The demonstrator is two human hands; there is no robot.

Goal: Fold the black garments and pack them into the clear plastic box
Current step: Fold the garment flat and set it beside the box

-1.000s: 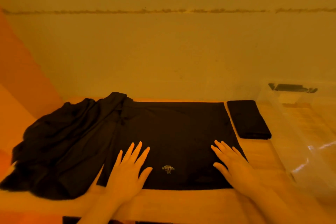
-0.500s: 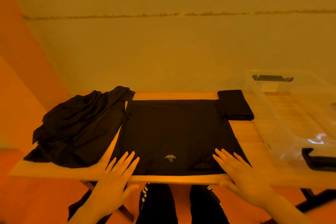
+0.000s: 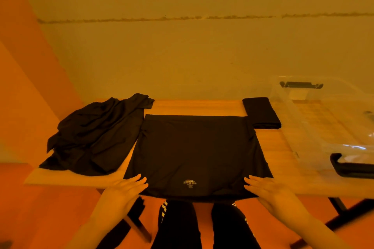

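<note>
Both flat hands (image 3: 121, 190) (image 3: 271, 190) slid to the garment's (image 3: 194, 147) near corners; logo (image 3: 189, 183) unreadable

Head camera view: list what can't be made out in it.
- Clear plastic box: its right side is cut off by the frame edge.
- Flat black garment: the pale print near its front hem is too small to read.
- Crumpled black pile: folds hide how many garments it holds.
- Left hand and right hand: the palms face down, so what is under them is hidden.
</note>
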